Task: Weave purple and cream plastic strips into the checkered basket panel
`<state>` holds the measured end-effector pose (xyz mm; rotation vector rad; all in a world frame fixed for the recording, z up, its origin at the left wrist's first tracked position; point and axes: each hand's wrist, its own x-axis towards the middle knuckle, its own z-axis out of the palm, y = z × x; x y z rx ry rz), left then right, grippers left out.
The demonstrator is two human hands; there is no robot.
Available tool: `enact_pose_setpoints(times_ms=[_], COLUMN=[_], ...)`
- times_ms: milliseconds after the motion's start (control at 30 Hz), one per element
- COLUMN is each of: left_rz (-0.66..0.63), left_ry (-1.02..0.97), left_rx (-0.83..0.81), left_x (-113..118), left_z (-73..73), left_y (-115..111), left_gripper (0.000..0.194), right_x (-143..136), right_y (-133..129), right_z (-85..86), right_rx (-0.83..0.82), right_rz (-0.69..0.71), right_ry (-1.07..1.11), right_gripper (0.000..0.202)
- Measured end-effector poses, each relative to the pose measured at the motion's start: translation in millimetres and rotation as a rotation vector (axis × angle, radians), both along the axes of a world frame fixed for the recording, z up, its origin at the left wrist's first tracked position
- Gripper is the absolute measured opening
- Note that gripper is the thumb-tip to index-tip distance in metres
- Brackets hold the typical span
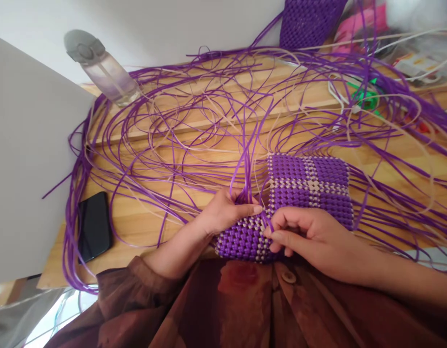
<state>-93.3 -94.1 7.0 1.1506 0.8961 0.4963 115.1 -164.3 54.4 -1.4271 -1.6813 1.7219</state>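
A woven piece (292, 169) of purple and beige plastic strips lies at the table's front edge, close to my body. Its left, lower part folds toward me, and long loose strips fan out from its sides. My left hand (226, 211) grips the weave's upper left edge, thumb on top, beside a bunch of purple strips (248, 169) that stands up. Just to the right, my right hand (299, 232) pinches a purple strip (268, 220) between thumb and fingers, close against the weave. My right fingers partly cover the weave.
Loose purple and beige strips (165, 121) tangle across the wooden table (143, 203). A clear bottle (110, 77) with a grey lid stands at the back left, and a black phone (95, 226) lies at left. A purple woven piece (310, 21), plastic bags and a green object (368, 99) are at the back right.
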Motion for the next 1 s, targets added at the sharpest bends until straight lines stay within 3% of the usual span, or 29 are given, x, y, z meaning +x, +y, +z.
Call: enact_pose_setpoints(times_ms=[133, 300, 433, 600, 733, 900, 1000], left_rz=[0.05, 0.021, 0.025, -0.003, 0.01, -0.015, -0.023], left_ry=[0.01, -0.011, -0.049, -0.059, -0.056, -0.074, -0.086], left_rx=[0.054, 0.068, -0.024, -0.035, -0.02, -0.015, -0.025], left_x=[4, 1, 0, 1, 2, 1, 0], left_z=[-6.3, -8.9, -8.2, -4.7, -3.2, -4.2, -2.2], left_y=[-2, 2, 1, 0, 0, 0, 0], left_gripper=[0.025, 0.027, 0.036, 0.035, 0.034, 0.03, 0.027], right_x=[-8, -7, 4, 3, -4, -6, -5], right_y=[3, 11, 26, 58, 81, 94, 112], right_z=[-1.9, -0.5, 6.7, 10.5, 10.6, 9.1, 1.7], right_rx=[-0.233, -0.299, -0.173, 0.083, 0.262, 0.362, 0.439], right_rz=[-0.02, 0.039, 0.133, 0.006, 0.043, 0.207, 0.135], right_ry=[0.026, 0.029, -0.057, -0.18, -0.336, -0.361, -0.401], right_gripper=[0.026, 0.029, 0.03, 0.028, 0.027, 0.02, 0.022])
